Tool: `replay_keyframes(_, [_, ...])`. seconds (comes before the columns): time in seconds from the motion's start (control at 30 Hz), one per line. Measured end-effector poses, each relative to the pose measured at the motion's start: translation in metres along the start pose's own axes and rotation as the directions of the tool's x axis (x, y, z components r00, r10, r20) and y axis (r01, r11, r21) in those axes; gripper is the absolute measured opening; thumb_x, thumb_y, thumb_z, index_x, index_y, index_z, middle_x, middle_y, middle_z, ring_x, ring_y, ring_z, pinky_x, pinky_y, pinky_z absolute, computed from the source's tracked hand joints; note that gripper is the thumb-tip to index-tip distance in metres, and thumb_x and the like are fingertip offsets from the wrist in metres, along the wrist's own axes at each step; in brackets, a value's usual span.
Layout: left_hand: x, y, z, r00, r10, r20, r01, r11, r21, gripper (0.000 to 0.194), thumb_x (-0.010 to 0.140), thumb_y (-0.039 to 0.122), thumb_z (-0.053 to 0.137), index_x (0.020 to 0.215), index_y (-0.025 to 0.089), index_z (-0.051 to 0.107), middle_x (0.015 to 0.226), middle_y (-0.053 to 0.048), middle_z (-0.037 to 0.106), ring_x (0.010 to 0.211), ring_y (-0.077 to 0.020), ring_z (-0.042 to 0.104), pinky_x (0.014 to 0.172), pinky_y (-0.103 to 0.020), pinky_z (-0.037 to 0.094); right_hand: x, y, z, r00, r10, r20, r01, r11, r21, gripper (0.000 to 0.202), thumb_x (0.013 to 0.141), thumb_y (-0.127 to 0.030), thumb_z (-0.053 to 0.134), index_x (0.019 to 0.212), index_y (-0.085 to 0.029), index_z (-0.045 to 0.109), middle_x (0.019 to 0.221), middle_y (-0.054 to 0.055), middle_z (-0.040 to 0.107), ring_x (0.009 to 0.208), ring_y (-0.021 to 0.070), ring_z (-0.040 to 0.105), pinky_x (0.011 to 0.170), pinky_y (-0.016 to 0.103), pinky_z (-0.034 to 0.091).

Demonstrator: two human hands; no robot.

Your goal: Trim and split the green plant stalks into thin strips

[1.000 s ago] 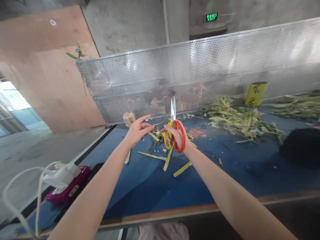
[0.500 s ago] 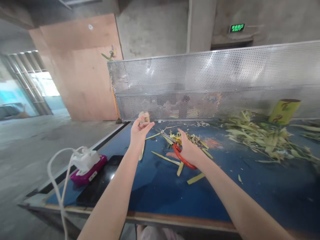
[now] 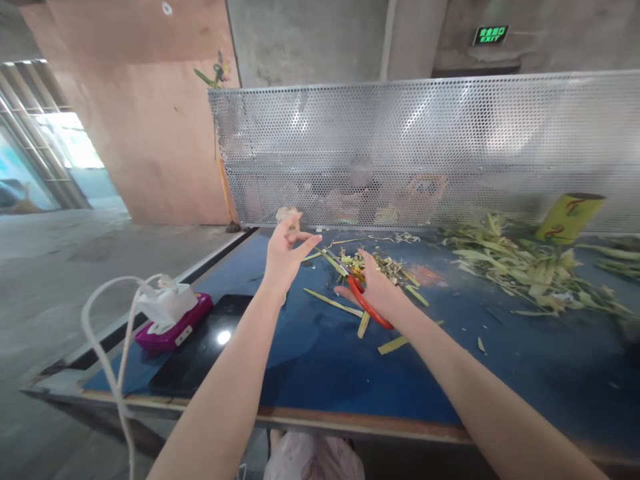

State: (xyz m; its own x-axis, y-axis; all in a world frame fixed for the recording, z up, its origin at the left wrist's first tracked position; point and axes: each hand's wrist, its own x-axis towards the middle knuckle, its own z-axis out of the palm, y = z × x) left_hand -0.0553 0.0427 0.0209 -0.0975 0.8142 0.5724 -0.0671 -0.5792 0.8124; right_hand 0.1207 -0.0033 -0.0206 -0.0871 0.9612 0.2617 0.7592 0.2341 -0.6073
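Observation:
My right hand (image 3: 383, 288) holds red-handled scissors (image 3: 367, 303), its fingers partly spread about the handles. The blades point up and left toward my left hand (image 3: 287, 257). That hand is raised above the table, its thumb and a finger close together at the tips and another finger pointing up. Whatever it pinches, if anything, is too small to make out. Just beyond its fingers is a pale, crumpled-looking object (image 3: 287, 215). Beneath and behind the scissors lies a pile of small yellow-green plant clippings (image 3: 393, 268). A cut leaf strip (image 3: 333, 303) rests in front of the blades.
A heap of long leaves (image 3: 520, 263) and a yellow cylinder (image 3: 570, 218) stand at the right on the blue table (image 3: 320, 380). At the left are a dark tablet-like slab (image 3: 200, 353) and a purple power strip (image 3: 175, 330) with white cables. A perforated metal panel (image 3: 320, 153) borders the back.
My left hand has shifted slightly right, toward the blade tips, and one finger is raised more. The scissors stay in my right hand. The head view has tilted a little.

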Motion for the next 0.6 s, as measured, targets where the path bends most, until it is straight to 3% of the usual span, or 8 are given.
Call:
replay_keyframes(0.3, [-0.0017, -0.0007, 0.0021, 0.996, -0.086, 0.020, 0.086, 0.996, -0.012, 0.058, 0.060, 0.024, 0.072, 0.113, 0.014, 0.051, 0.070, 0.000, 0.065, 0.076, -0.0155, 0.064, 0.087, -0.035, 0.044, 0.0076, 0.0046, 0.0033, 0.995, 0.095, -0.045, -0.089, 0.990, 0.109, 0.095, 0.066, -0.055, 0.061, 0.138, -0.014, 0.013, 0.084, 0.009, 0.066, 0.073, 0.0231, 0.063, 0.075, 0.037, 0.045])
replay_keyframes(0.47, [-0.0017, 0.0044, -0.0002, 0.994, -0.110, -0.001, 0.110, 0.994, 0.011, 0.056, 0.058, 0.023, 0.073, 0.109, 0.013, 0.053, 0.068, 0.000, 0.065, 0.072, -0.0150, 0.063, 0.082, -0.033, 0.046, 0.0081, 0.0047, 0.0035, 0.992, 0.087, -0.089, -0.080, 0.994, 0.078, 0.093, 0.066, -0.056, 0.059, 0.136, -0.013, 0.017, 0.084, 0.010, 0.065, 0.076, 0.0240, 0.062, 0.074, 0.037, 0.045])
replay_keyframes(0.6, [-0.0021, 0.0018, -0.0007, 0.989, -0.146, 0.017, 0.145, 0.989, 0.028, 0.059, 0.058, 0.023, 0.073, 0.112, 0.012, 0.052, 0.069, -0.001, 0.065, 0.072, -0.0148, 0.063, 0.079, -0.031, 0.046, 0.0068, 0.0036, 0.0013, 0.995, 0.049, -0.086, -0.040, 0.994, 0.104, 0.092, 0.070, -0.061, 0.052, 0.136, -0.010, 0.015, 0.075, 0.007, 0.064, 0.066, 0.0210, 0.060, 0.068, 0.034, 0.046])
